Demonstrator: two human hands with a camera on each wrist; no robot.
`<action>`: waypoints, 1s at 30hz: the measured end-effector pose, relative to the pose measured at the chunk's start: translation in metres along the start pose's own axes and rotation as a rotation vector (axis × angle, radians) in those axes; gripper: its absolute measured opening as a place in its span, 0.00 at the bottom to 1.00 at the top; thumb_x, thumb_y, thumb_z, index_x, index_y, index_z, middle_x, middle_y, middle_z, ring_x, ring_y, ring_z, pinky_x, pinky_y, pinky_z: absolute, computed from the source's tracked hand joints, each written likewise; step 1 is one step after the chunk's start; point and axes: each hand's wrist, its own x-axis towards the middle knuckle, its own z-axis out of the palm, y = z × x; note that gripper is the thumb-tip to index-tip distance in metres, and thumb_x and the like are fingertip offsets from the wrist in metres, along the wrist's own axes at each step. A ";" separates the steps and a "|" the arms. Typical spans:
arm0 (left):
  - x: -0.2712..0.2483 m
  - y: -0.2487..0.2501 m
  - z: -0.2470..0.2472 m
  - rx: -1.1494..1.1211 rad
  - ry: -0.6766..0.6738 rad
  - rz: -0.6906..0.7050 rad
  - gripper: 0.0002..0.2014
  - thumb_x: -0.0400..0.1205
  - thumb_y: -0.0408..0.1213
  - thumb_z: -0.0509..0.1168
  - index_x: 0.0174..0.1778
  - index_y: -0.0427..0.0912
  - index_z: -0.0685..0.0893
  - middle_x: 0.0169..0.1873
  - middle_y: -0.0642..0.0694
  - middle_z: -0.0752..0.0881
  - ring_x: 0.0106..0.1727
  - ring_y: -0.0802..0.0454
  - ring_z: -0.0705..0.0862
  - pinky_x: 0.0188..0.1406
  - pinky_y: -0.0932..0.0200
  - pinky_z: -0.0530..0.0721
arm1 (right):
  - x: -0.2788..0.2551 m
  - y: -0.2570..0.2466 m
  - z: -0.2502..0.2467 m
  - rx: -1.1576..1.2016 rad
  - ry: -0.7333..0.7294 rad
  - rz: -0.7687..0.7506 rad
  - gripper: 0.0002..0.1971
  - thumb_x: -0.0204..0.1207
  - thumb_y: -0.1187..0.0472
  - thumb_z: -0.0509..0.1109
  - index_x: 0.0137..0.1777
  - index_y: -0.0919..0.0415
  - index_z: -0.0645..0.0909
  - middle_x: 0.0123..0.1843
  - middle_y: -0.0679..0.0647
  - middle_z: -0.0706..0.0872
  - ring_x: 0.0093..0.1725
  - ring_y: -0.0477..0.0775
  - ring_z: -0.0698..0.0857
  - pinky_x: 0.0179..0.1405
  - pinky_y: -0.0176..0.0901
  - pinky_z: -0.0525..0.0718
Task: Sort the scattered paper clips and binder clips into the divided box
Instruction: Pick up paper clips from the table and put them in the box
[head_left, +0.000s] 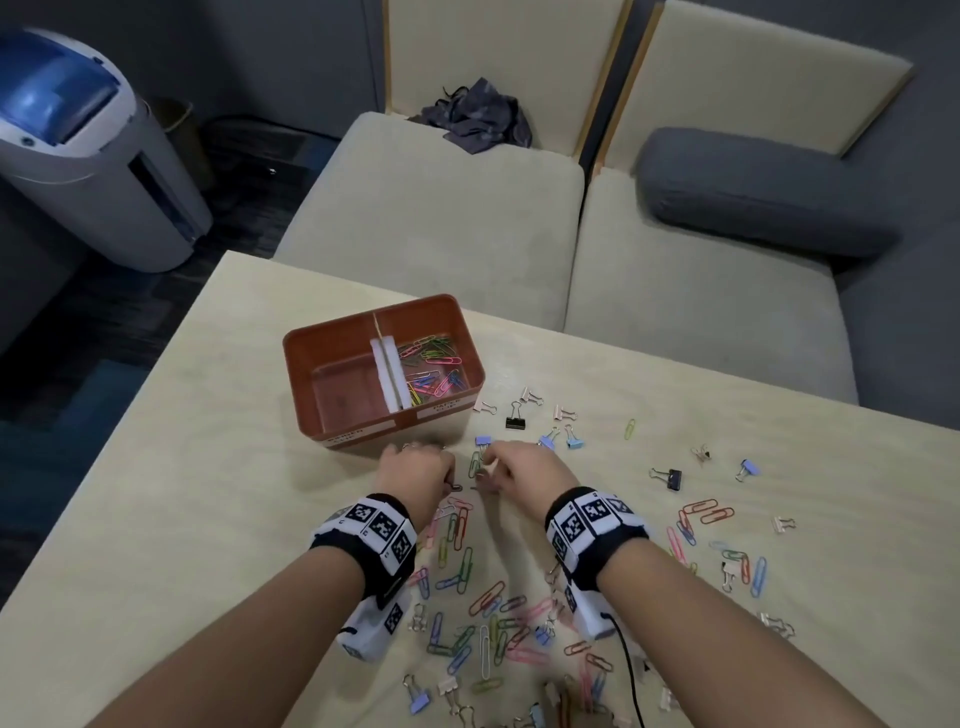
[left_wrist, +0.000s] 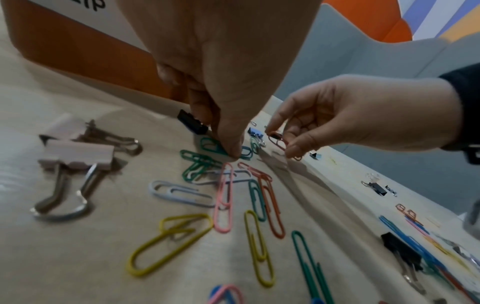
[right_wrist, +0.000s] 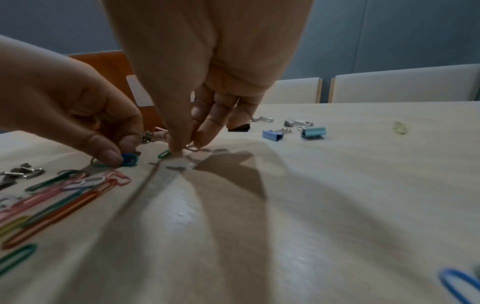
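Just in front of the divided box (head_left: 382, 364), at about 6 o'clock from it, both hands are down on the desk (head_left: 156, 519) picking up paper clips. So we're mid paper-clip round, I'd say: the box's right compartment already has a colourful heap of paper clips, while the left one looks bare, and plenty of clips of both kinds are scattered across the desk.

Left hand (head_left: 415, 467) has its grip closed, thumb and finger pinching a blue paper clip (right_wrist: 129, 159) right at the desk surface, with a green one touching it. Right hand (head_left: 524, 467) is pinching a red paper clip (left_wrist: 278, 142) between thumb and forefinger; from its own wrist view the clip looks barely lifted.

Next move, as I read it: lift both clips clean off without dragging neighbours along, then swing up to 12 o'clock and drop them in the right compartment. The binder clips (head_left: 514, 418) out at 2 o'clock would go in the left side later.
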 end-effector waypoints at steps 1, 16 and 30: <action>-0.001 -0.002 0.000 -0.007 0.003 0.002 0.04 0.82 0.42 0.62 0.50 0.51 0.80 0.52 0.51 0.84 0.58 0.48 0.79 0.63 0.49 0.72 | 0.005 -0.002 0.000 -0.019 0.014 -0.021 0.14 0.80 0.62 0.62 0.65 0.55 0.80 0.58 0.56 0.87 0.58 0.58 0.83 0.61 0.49 0.80; -0.034 -0.041 0.003 -0.253 0.096 0.004 0.08 0.80 0.44 0.64 0.53 0.50 0.82 0.48 0.51 0.88 0.53 0.49 0.84 0.55 0.53 0.80 | 0.006 -0.003 0.010 -0.274 -0.011 0.007 0.10 0.80 0.52 0.63 0.55 0.45 0.86 0.57 0.48 0.85 0.63 0.53 0.78 0.67 0.53 0.64; -0.033 -0.027 0.010 -0.145 -0.001 -0.061 0.07 0.81 0.44 0.63 0.53 0.52 0.81 0.55 0.51 0.83 0.60 0.47 0.78 0.59 0.50 0.73 | 0.011 -0.007 0.012 -0.201 -0.082 0.003 0.07 0.77 0.49 0.69 0.51 0.46 0.86 0.55 0.45 0.87 0.61 0.52 0.79 0.64 0.50 0.68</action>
